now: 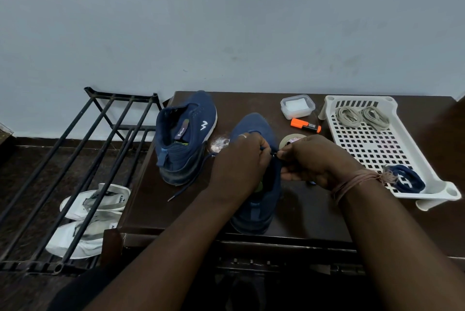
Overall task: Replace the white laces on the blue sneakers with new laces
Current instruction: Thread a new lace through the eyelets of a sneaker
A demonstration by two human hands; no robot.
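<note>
Both hands are working over the near blue sneaker (254, 129), which is sitting toe-away near the front edge of the dark wooden surface (297, 210). The left hand (239, 159) is curling its fingers around a dark navy lace (269, 151) at the eyelets; the right hand (312, 159) is pinching the same lace just beside it. A loose lace end (186, 188) is trailing left across the surface, toward the second blue sneaker (186, 134), which is standing by the left edge.

A white perforated tray (372, 144) is taking up the right side, holding two coiled pale laces (362, 115) at its far end and a bundled navy lace (410, 179) at its near corner. An orange highlighter (305, 125), a lidded clear container (297, 106) and a tape roll (289, 140) are lying between tray and sneaker. A black metal rack (83, 159) is standing beside the left edge, above white sandals (93, 217) on the floor.
</note>
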